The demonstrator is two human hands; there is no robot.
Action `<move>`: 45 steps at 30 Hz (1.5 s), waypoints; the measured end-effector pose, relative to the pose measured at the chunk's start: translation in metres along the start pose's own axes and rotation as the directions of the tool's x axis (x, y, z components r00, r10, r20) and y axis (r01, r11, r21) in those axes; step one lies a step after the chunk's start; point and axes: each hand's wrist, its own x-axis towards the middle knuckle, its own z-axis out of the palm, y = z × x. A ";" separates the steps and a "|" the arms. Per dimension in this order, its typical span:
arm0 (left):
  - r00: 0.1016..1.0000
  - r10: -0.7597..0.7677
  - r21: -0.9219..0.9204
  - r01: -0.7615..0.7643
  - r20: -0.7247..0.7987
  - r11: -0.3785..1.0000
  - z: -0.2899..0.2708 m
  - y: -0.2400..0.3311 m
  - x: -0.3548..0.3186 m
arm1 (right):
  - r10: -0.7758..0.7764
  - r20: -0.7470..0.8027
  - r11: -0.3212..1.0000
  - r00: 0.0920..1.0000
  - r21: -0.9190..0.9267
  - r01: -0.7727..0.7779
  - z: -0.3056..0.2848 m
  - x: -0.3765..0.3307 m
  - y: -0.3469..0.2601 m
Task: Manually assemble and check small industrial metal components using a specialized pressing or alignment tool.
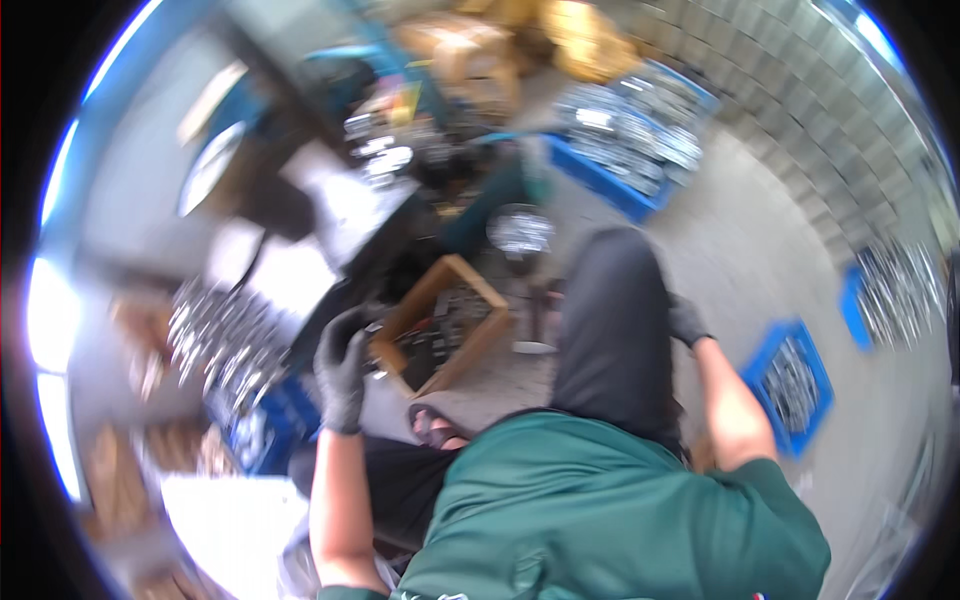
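My left hand [342,372], in a dark grey glove, is raised just left of a wooden box [468,268]. Its fingers and thumb look apart, and I make out nothing in them, though the picture is smeared. Dark metal parts [440,335] lie inside the box. My right hand [688,321], gloved too, is down beside my right knee; the leg covers part of it, and its fingers do not show clearly. Close to that forearm, a blue crate [822,385] on the floor holds shiny metal parts [790,388].
Left stands a dark machine bench [385,235] with a pale top. Shiny parts [225,340] are heaped near my left arm. Farther off are a blue crate [605,180] of metal parts, a yellow sack [585,42] and a carton [460,50]. A round-topped stand [520,232] is ahead.
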 end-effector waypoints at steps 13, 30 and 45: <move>0.716 -0.426 -0.753 -0.212 -0.553 0.622 -0.092 0.002 -0.013 | -0.599 0.537 0.544 0.593 -0.271 0.794 -0.041 0.088 -0.422; 0.595 -0.746 -0.938 -0.327 -0.298 0.114 -0.170 -0.045 -0.002 | -0.207 0.901 0.360 0.381 -0.292 0.886 0.056 0.059 -0.462; 0.873 0.124 0.209 -0.026 -0.472 0.978 -0.096 0.028 -0.014 | -0.352 0.881 0.359 0.317 -0.186 0.914 0.073 0.078 -0.448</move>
